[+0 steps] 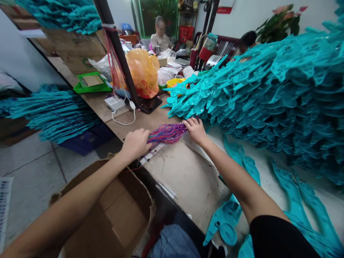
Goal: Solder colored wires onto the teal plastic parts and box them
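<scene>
A bundle of thin red, blue and purple wires (168, 134) stretches between my two hands, over the near edge of the workbench. My left hand (136, 144) is closed around its left end. At the other end my right hand (195, 129) grips the bundle, fingers bent over the top. The far tips of the wires are partly hidden behind my fingers. Right beyond my right hand rises a tall stack of turquoise plastic parts (258, 82). A few loose turquoise parts (225, 222) lie on the bench beside my right forearm.
Below my left arm stands an open cardboard box (129, 215). A dark metal post (118, 53) rises from the bench, near an orange plastic bag (142, 71) and a white cable (125, 123). More turquoise parts fill a blue crate (88, 139) at left. Two people sit farther back.
</scene>
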`<move>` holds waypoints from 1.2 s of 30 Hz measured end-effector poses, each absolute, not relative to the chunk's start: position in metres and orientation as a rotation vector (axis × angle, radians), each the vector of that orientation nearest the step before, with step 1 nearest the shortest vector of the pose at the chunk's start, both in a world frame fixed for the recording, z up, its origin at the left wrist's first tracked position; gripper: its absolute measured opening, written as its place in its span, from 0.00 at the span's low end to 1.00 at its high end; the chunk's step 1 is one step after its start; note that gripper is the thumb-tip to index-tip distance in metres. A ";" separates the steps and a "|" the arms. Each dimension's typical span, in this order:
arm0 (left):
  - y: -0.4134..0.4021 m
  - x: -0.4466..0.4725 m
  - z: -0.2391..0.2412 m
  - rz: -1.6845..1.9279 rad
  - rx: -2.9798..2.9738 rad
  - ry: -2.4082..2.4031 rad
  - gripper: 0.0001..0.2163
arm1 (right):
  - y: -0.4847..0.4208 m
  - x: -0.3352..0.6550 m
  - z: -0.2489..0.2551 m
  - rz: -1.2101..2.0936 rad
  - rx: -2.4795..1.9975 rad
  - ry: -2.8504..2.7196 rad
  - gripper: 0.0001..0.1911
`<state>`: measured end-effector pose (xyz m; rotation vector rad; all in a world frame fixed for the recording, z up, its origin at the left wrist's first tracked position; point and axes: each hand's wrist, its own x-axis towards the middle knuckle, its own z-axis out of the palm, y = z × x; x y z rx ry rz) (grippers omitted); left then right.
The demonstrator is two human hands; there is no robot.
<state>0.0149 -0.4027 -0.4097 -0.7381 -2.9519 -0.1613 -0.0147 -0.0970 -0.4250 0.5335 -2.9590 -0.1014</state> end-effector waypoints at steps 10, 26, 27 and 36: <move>-0.428 0.015 -0.447 -0.740 -0.982 -2.865 0.26 | -0.083 0.021 -0.411 0.077 0.407 -2.864 0.22; -0.417 0.059 -0.463 -0.593 -0.756 -2.750 0.14 | -0.099 -0.006 -0.424 -0.042 0.388 -2.857 0.16; -0.416 0.061 -0.463 -0.587 -0.752 -2.732 0.14 | -0.095 0.000 -0.424 -0.049 0.382 -2.849 0.17; -0.418 0.082 -0.468 -0.535 -0.702 -2.548 0.11 | -0.052 0.046 -0.428 -0.036 0.410 -2.905 0.12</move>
